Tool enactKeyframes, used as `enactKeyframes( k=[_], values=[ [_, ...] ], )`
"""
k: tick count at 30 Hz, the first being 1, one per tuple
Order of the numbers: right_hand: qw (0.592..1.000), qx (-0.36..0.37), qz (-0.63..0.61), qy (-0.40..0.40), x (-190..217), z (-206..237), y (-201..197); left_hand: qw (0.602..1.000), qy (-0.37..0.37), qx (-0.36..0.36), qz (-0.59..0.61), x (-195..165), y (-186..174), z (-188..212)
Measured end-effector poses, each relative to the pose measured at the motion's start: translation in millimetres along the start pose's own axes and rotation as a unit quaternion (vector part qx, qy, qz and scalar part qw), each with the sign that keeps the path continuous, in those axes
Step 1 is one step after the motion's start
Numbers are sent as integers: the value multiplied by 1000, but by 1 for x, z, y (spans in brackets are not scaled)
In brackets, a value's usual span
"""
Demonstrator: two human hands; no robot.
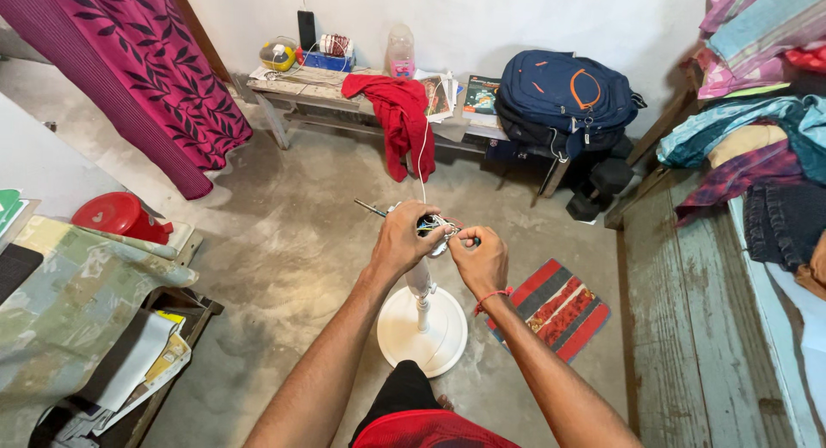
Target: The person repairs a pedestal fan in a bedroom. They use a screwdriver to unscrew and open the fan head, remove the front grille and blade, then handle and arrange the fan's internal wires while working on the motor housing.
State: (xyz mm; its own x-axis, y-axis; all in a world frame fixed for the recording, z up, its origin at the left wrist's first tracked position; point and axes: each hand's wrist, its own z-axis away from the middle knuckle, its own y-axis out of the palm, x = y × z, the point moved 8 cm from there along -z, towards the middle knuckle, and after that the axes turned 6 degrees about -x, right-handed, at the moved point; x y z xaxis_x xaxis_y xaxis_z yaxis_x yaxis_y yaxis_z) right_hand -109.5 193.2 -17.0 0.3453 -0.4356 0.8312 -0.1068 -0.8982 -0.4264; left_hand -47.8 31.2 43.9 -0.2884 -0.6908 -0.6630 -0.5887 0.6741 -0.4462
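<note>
White round stand base [422, 332] at centre, white pole above. Striped mat [557, 308] at 4 o'clock: red, black, grey bands. Magenta curtain [138, 69] at 10 o'clock, dark leaf print. Red cloth [397, 112] at 12 o'clock. Navy backpack [564, 99] at 1 o'clock, orange trim. Red lid [116, 216] at 9 o'clock. Red thread on right hand [482, 260] wrist. Grey concrete floor [284, 233].

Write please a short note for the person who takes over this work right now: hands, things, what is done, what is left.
Left hand grips the top of the white stand, where the wires are bare.
Right hand holds a small tool at those wires; its tip is hidden.
The stand's round base sits on the concrete floor.
Done: the wiring is exposed.
Left: it is still open, with no cover on it.
</note>
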Motion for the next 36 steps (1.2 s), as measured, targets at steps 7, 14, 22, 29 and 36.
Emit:
enactKeyframes(
  k=[7,14,22,29,36],
  values=[
    [999,38,-14,36,-7,-4,3,1000,-10,3,2,0,0,-1],
    [997,51,-45,49,-15,-3,5,1000,-3,-3,-1,-2,-3,0],
    [997,62,-13,44,-11,-5,2,1000,-6,4,-6,-2,-2,-1],
    [990,42,20,-136,26,-3,-8,1000,3,1,-3,-3,-3,-1],
    [995,57,-3,-79,15,-7,-9,1000,17,1,10,-3,-2,-1]
  ],
)
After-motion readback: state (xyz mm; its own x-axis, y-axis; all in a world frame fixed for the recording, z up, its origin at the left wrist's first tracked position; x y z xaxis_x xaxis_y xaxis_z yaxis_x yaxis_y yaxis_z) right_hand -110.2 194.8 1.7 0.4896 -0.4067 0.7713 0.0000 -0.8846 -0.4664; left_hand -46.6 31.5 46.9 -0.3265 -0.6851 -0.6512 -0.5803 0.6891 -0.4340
